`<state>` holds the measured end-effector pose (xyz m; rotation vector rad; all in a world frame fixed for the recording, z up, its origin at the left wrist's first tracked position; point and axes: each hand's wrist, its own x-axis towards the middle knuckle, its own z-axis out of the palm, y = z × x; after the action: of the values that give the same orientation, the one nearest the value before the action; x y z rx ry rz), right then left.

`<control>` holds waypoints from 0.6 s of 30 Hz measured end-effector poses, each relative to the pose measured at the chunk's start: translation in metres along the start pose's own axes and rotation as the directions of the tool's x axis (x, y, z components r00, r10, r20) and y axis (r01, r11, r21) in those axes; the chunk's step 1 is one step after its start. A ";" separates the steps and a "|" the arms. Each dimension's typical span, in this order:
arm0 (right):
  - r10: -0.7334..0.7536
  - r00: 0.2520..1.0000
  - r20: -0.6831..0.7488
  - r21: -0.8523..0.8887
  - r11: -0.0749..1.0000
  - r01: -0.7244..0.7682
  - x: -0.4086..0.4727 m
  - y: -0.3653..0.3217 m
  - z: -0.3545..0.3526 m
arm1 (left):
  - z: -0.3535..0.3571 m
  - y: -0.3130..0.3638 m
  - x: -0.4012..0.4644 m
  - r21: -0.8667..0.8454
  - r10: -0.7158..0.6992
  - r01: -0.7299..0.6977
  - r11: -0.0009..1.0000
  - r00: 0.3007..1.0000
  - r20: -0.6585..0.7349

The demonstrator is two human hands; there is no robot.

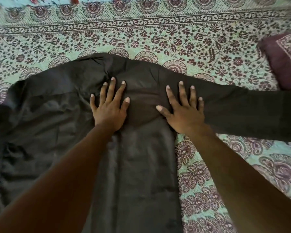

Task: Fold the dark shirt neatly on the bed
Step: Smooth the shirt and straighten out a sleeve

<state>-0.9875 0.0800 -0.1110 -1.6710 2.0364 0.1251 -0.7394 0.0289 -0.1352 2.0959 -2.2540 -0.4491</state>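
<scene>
Pale green bedspread (pixel 141 36) with dark maroon floral and paisley print, banded borders running across its far part. Maroon patterned pillow (pixel 286 59) at right edge, lying on the bedspread, partly cut off.

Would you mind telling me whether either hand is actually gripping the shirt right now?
Neither grips it. The left hand and right hand lie flat, fingers spread, on the dark shirt near its upper middle.

A plain dark brown-black shirt (pixel 57 115) is lying against a pale mint bedspread (pixel 158 39) printed with maroon floral and paisley motifs; a maroon, pale-patterned pillow (pixel 284 58) is showing alongside.
</scene>
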 end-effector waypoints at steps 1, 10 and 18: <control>0.035 0.999 -0.003 0.011 0.999 -0.035 -0.006 0.015 -0.003 | -0.006 0.004 0.001 -0.037 -0.017 0.019 0.999 0.998 0.054; 0.227 0.974 -0.012 -0.010 0.974 -0.227 -0.046 0.137 -0.027 | 0.003 0.181 -0.034 -0.373 0.506 -0.429 0.823 0.851 0.139; 0.139 0.988 0.070 -0.325 0.940 -0.109 -0.060 0.200 -0.058 | 0.054 0.243 -0.063 -0.003 0.282 -0.294 0.956 0.915 0.287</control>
<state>-1.1864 0.1610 -0.0823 -1.6831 2.1372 0.5950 -0.9812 0.1130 -0.1201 1.7642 -2.6962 -0.7337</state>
